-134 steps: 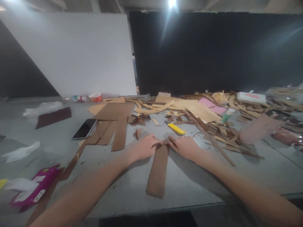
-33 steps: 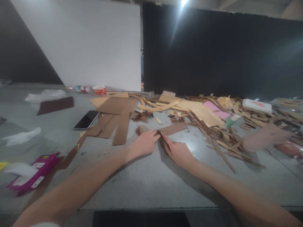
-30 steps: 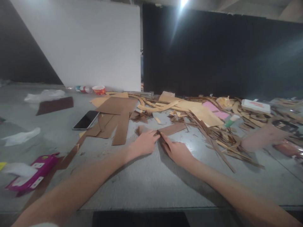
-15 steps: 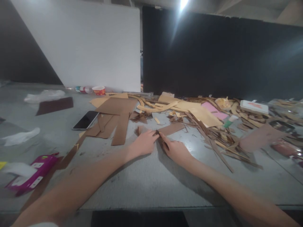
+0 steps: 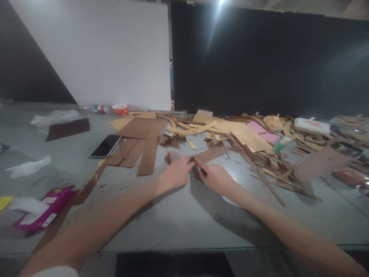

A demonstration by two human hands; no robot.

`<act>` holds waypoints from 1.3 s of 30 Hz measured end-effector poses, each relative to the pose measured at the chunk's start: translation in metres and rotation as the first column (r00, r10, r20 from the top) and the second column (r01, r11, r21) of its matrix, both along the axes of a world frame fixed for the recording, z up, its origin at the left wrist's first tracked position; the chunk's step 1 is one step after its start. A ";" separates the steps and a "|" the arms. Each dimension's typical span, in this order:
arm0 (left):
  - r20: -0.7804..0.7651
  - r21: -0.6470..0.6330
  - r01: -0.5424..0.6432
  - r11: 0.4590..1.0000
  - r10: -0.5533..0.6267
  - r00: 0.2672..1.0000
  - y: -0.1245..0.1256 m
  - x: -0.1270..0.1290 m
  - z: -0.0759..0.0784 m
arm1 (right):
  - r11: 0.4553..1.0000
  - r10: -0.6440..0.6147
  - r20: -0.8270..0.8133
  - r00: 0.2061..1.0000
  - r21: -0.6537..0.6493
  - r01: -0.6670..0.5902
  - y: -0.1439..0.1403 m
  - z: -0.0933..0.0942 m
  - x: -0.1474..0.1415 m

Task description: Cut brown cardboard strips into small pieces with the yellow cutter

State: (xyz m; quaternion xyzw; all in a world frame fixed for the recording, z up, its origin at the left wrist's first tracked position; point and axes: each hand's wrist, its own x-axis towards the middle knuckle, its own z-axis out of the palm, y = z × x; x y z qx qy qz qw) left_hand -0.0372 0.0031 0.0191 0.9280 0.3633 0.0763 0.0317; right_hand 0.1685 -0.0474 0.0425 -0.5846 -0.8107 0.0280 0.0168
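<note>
My left hand (image 5: 179, 171) is closed, its fingertips pressed on a brown strip (image 5: 211, 154) of leather-like sheet lying on the grey table. A slim, dark, pen-like tool (image 5: 201, 168) is pinched in my right hand (image 5: 218, 179), its tip down close to the left fingertips. Whether it is a blade or a pen is too blurred to tell. Both hands almost touch at the strip's near end, and my left fingers cover part of it. A short brown piece (image 5: 172, 156) shows just beyond my left hand.
Left of the hands lie brown sheets (image 5: 145, 156), a phone (image 5: 105, 146) and a magenta case (image 5: 52, 207). Offcuts (image 5: 271, 173) heap up on the right, near a green-and-white tube (image 5: 282, 144) and a white box (image 5: 312, 125). A paper cup (image 5: 120, 109) stands at the back.
The tool in my right hand now lies at a slant and shows more clearly, as the hand has turned slightly. My left hand stays on the strip. The whole view has shifted a little.
</note>
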 end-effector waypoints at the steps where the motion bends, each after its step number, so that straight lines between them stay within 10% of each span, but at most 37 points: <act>1: 0.004 0.001 -0.001 1.000 0.001 1.000 0.000 0.000 0.000 | 1.000 0.001 -0.010 1.000 -0.001 -0.001 -0.001 0.003 0.000; 26: -0.022 0.050 -0.012 0.999 0.014 1.000 0.003 -0.003 -0.005 | 1.000 0.021 0.053 0.998 -0.002 -0.021 -0.037 0.041 0.027; 39: 0.456 -0.071 0.172 0.983 -0.121 0.882 0.006 -0.009 -0.021 | 0.977 -0.185 0.019 0.983 0.109 0.182 0.033 -0.006 0.060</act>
